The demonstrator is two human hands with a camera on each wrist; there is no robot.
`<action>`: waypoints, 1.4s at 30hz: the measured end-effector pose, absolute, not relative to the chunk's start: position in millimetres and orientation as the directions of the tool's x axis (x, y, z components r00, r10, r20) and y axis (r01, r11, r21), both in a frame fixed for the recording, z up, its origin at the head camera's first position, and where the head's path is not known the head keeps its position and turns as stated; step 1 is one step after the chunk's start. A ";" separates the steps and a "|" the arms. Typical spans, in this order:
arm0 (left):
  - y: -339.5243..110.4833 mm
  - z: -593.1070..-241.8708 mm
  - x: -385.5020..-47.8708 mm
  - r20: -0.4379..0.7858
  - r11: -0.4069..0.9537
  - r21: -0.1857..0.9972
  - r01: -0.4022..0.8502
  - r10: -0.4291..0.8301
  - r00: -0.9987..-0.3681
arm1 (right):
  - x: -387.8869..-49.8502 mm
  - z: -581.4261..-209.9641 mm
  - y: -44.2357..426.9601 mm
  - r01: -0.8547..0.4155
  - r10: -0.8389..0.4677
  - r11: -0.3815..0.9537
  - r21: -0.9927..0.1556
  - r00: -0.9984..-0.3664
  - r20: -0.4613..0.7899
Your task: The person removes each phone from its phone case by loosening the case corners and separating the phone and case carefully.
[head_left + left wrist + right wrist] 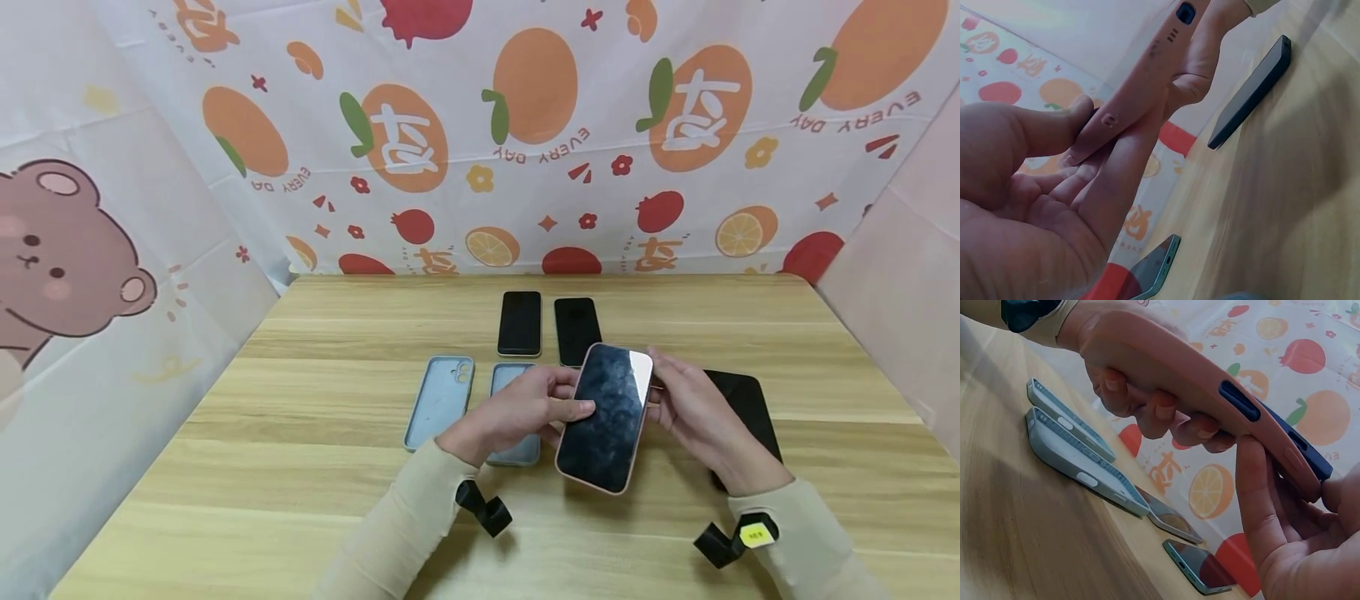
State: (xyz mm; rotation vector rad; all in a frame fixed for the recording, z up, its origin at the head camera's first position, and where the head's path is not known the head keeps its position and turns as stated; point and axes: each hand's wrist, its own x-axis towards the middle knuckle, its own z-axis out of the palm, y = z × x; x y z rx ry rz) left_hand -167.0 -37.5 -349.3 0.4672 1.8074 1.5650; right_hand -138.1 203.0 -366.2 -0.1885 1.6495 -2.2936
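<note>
A dark-screened smartphone [606, 417] sits in a pink phone case [1204, 375], above the table. My left hand [531, 404] grips it from the left side, thumb over the screen and fingers behind. On the upper right corner, my right hand [693, 408] pinches the case and phone between thumb and fingers. The right wrist view shows the phone's dark blue edge [1300, 444] standing proud of the case near that corner. Light blue phone cases lie nearby, one at the left [441, 404], the other [517, 450] partly beneath my left hand.
Two dark phones lie farther back, one at the left [519, 323] and another [576, 327] partly behind the held phone. A larger black device [746, 408] rests at the right, partly covered by my right arm. A printed cloth [465, 192] hangs behind the wooden table [300, 400].
</note>
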 end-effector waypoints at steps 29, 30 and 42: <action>-37.7 -353.4 -172.5 -0.276 0.113 0.961 -0.254 0.505 -0.818 | -115.9 -368.2 194.2 0.207 -0.427 -0.007 -0.978 -0.885 -0.184; -37.8 -353.2 -172.6 -0.274 0.111 0.961 -0.254 0.501 -0.821 | -114.6 -367.5 194.3 0.208 -0.431 0.002 -0.978 -0.882 -0.188; -38.1 -351.4 -170.8 -0.273 0.085 0.960 -0.266 0.485 -0.831 | -104.6 -365.4 199.4 0.283 -0.628 -0.066 -0.957 -0.757 -0.180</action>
